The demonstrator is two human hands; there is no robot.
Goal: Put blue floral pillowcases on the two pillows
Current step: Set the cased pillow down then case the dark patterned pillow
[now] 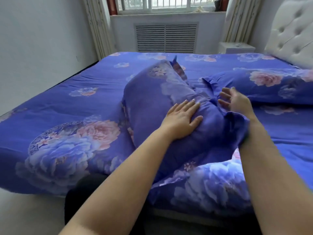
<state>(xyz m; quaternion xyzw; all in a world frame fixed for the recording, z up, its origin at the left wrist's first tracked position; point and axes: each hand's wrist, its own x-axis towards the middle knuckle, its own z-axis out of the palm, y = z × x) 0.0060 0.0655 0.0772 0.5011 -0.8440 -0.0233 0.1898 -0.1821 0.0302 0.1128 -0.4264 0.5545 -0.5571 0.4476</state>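
Observation:
A pillow in a blue floral pillowcase [152, 102] lies lengthwise on the bed in front of me, its ruffled edge on the right. My left hand [182, 118] rests flat on its near end, fingers spread. My right hand [234, 100] hovers open just past the ruffle, palm turned toward the pillow, holding nothing. A second pillow in the same blue floral case [271, 85] lies at the right, near the headboard.
The bed carries a blue floral cover [59, 116] down to its near edge. A white tufted headboard [294, 31] stands at the right, a white nightstand [237, 47] beside it. A vent grille and window are behind; a white wall is on the left.

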